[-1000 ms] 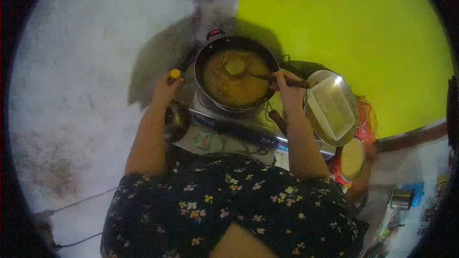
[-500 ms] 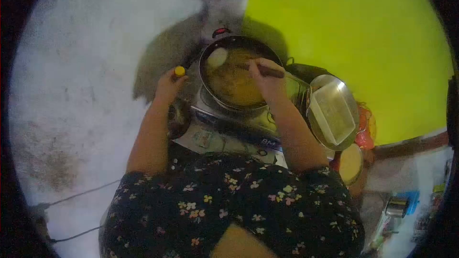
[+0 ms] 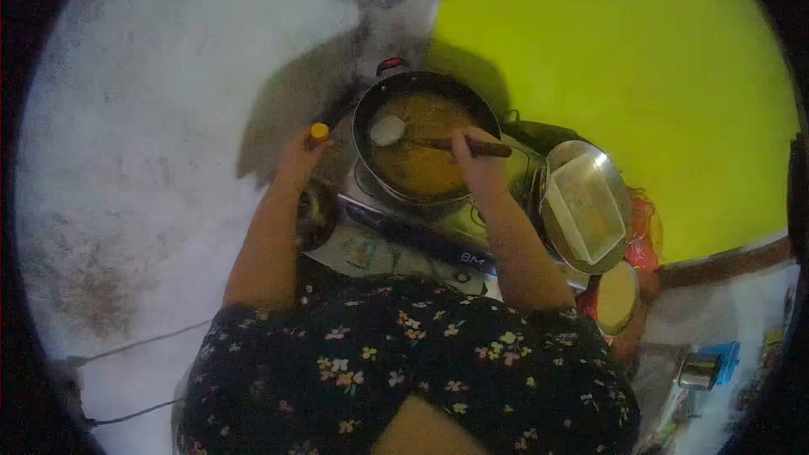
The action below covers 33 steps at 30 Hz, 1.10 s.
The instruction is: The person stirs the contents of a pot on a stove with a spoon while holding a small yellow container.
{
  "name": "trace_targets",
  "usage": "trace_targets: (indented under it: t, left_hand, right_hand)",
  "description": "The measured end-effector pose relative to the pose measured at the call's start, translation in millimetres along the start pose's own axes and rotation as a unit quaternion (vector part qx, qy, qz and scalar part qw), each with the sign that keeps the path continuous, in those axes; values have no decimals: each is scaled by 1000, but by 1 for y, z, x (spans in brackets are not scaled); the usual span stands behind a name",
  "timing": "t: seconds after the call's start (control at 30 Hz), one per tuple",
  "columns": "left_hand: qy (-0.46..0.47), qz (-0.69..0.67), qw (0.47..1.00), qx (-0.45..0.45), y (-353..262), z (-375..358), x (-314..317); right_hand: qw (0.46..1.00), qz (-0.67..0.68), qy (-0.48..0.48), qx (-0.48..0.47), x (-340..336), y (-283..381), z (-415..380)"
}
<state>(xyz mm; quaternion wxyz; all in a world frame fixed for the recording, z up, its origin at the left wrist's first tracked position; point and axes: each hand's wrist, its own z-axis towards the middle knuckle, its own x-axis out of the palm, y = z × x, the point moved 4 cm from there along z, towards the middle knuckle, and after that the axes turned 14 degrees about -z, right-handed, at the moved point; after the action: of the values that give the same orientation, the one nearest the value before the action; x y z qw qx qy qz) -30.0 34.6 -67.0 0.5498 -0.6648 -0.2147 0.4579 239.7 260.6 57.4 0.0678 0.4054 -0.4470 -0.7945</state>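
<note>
My right hand is closed around the brown handle of a spatula over the right side of a dark wok. The spatula's pale rounded head lies at the left of the yellowish-brown food inside. Left of the wok, my left hand is closed on a small thing with a round yellow end; its lower part is hidden by my fingers. A silver gas stove supports the wok, whose far handle is red and black.
A shiny round metal tray holding a pale rectangular container stands right of the stove. Below it is a round tan-topped container. A dark round object sits near my left forearm. Walls rise behind the stove.
The spatula's head has moved nearer to me through the wok, and my right hand has shifted slightly right and nearer. My left hand keeps its hold on the yellow-ended thing.
</note>
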Motion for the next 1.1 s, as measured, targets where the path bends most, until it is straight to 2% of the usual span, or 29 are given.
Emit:
trace_targets:
  t: [0.07,0.17,0.27,0.37,0.47,0.57,0.67,0.77,0.87,0.97,1.07,1.1]
  left_hand:
    - [26,-31,998,-58,-31,-16,-5]
    - [24,-24,997,-73,-75,-39,-10]
    - [48,-18,997,-58,-44,-21,-7]
    - [17,30,998,-47,-62,-29,-9]
    - [16,49,998,-21,-45,-22,-9]
    - [4,86,996,-25,-43,-21,-6]
    - [-5,85,996,-32,-54,-30,-9]
    - [41,39,997,-55,-48,-24,-9]
    - [33,31,999,-18,-28,-15,-6]
    - [21,19,999,-35,-63,-34,-9]
    - [2,58,998,-11,-30,-17,-5]
    - [-3,71,997,0,-25,-15,-6]
  right_hand:
    - [999,43,-23,7,2,4,-6]
    - [998,-47,-28,-15,6,-3,-5]
    - [999,33,-21,0,15,-18,-3]
    - [999,-44,-23,-22,14,-19,6]
    - [998,-61,-11,12,12,-13,12]
    - [995,79,14,63,4,22,10]
    - [999,36,0,20,12,16,23]
    - [999,15,-24,-24,15,20,33]
    - [996,-51,-30,-59,13,32,40]
    - [994,59,-47,-73,23,22,42]
    - [980,-10,-122,-157,30,7,46]
    - [982,2,-113,-154,29,7,45]
